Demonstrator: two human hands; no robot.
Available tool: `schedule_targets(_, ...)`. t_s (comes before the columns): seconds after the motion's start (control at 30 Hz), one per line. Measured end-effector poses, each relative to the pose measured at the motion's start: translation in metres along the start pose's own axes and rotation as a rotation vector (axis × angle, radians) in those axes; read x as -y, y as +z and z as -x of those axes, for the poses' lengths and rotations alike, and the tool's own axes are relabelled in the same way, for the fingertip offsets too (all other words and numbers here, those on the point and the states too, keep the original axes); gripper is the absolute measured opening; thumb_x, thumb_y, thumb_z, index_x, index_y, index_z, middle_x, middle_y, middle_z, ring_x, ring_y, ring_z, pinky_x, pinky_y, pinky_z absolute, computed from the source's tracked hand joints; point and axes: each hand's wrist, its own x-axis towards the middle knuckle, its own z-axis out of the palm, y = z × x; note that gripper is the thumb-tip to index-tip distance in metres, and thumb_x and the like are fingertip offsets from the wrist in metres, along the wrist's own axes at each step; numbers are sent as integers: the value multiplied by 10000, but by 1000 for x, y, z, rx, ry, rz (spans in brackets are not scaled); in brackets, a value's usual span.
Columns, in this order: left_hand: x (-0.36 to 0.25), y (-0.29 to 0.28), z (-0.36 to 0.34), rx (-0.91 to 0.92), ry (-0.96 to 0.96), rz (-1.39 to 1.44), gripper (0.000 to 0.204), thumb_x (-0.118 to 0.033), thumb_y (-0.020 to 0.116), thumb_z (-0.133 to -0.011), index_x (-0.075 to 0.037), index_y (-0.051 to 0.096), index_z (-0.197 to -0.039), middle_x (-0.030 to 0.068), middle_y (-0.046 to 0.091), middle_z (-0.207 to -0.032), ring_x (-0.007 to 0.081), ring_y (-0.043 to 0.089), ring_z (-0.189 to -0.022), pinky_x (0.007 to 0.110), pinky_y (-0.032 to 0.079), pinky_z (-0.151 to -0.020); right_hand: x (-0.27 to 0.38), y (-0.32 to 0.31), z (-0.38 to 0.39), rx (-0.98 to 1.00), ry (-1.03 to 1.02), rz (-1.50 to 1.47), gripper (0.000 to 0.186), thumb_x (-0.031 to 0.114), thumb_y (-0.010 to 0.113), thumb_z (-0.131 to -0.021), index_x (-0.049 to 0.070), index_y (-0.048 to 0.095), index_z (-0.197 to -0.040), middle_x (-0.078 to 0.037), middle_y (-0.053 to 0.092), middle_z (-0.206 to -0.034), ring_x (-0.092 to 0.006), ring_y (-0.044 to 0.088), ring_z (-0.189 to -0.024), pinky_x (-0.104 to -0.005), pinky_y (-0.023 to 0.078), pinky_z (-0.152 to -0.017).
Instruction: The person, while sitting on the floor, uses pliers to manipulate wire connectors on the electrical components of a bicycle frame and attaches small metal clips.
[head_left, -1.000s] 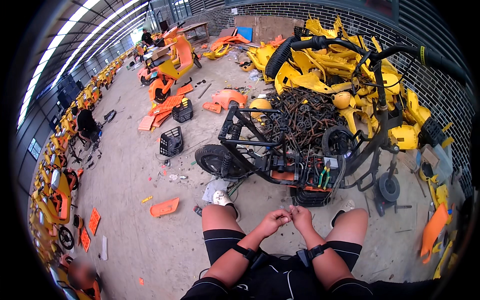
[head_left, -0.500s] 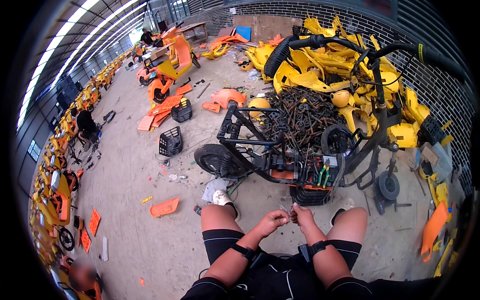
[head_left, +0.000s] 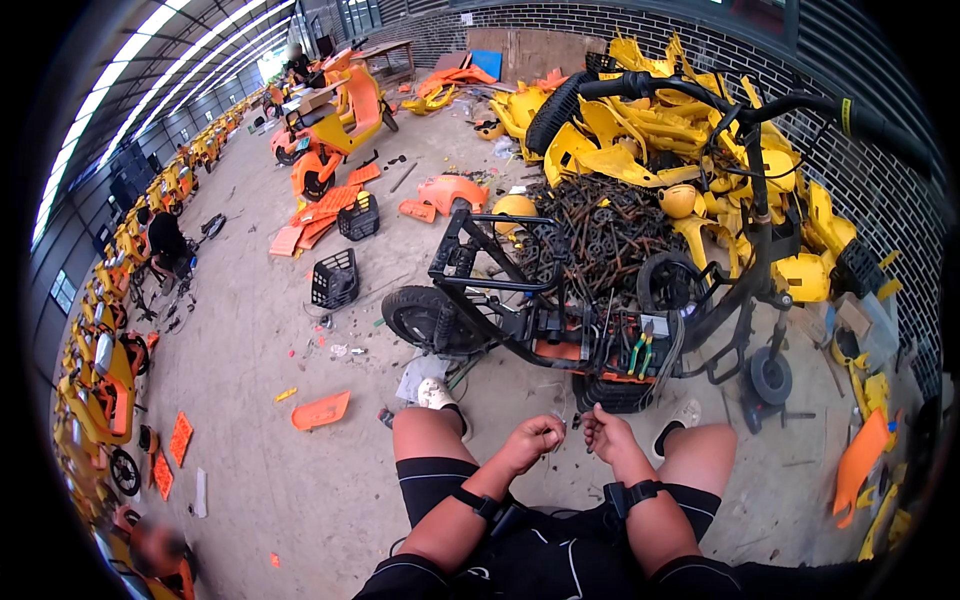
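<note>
We hold our left hand (head_left: 535,440) and right hand (head_left: 608,437) apart, near each other between our knees (head_left: 425,430) — probably to work close in front of the body. Both have curled fingers; whether either pinches something small, we cannot tell. Just beyond them stands the stripped scooter frame (head_left: 738,297), seemingly within easy reach. Green-handled pliers (head_left: 646,355) lie on its low middle — likely for handiness — and a black basket (head_left: 612,395) sits beneath, perhaps as a prop.

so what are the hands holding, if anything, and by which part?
Cannot be told. The left hand looks pinched at the fingertips and the right hand is loosely curled; anything in either is too small to make out.
</note>
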Motion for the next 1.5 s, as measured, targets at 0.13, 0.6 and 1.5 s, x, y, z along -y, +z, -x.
schedule_targets(0.13, -1, 6, -5, 13, -57, 37, 183, -216, 635, -921, -41, 609, -877, 7, 506, -846, 103, 432, -714, 244, 343, -635, 7, -10, -4, 16, -9, -121, 325, 397, 633, -925, 72, 643, -915, 3, 568, -758, -157, 505, -699, -295, 411, -644)
schedule_targets(0.6, -25, -7, 1, -75, 98, 503, 150, -162, 692, -874, -72, 572, -868, 28, 502, -874, 119, 389, -690, 229, 302, -559, 37, 3, 35, 232, -102, -95, 221, 312, 626, -943, 91, 644, -941, -3, 600, -829, -158, 543, -772, -296, 433, -701)
schedule_targets(1.5, -29, -5, 4, -449, 14, 549, 130, -257, 614, -954, -185, 533, -1025, 30, 503, -1355, 270, 374, -1389, 209, 347, -531, 29, 3, 40, -79, -833, 1063, 197, 175, 657, -880, 16, 679, -995, -150, 686, -878, -281, 659, -809, -351, 507, -737)
